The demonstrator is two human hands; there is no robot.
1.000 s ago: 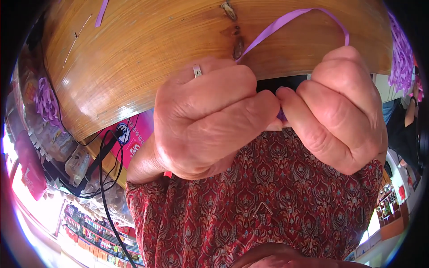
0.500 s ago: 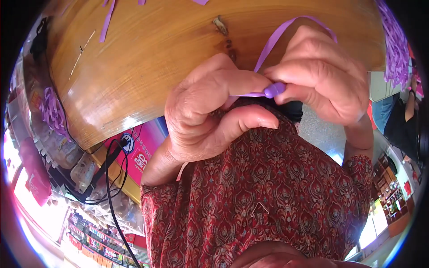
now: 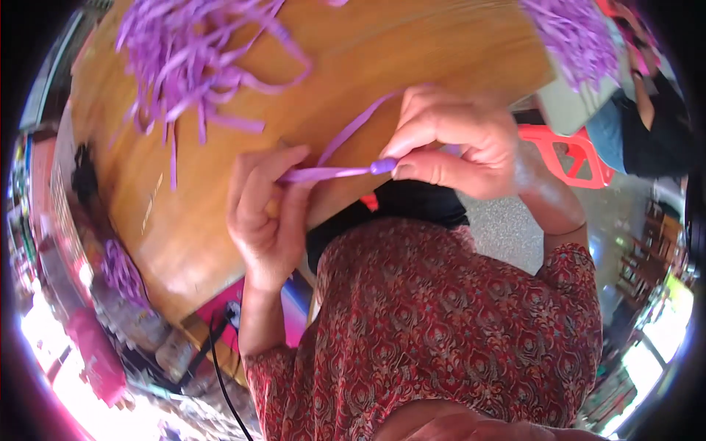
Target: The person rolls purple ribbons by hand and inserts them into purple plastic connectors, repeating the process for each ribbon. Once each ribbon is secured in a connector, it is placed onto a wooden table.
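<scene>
Between my two hands a purple ribbon is stretched over the near edge of the table. A small, rounded purple plastic piece sits on it near the right hand. My left hand is closed, pinching the ribbon between thumb and fingers. The thumb and fingertips of my right hand are pinched at the end of the plastic piece. From the left fingers, more ribbon loops up behind the right hand, where part of it is hidden.
On the wooden table lies a loose pile of purple ribbons, far left. Another purple bundle lies far right, near a person in black. A red plastic seat stands at right. A black cable hangs at lower left.
My left hand has drawn away leftward from the plastic piece, so ribbon now spans between the hands. The view has shifted, bringing the far-left ribbon pile and red seat into sight.
</scene>
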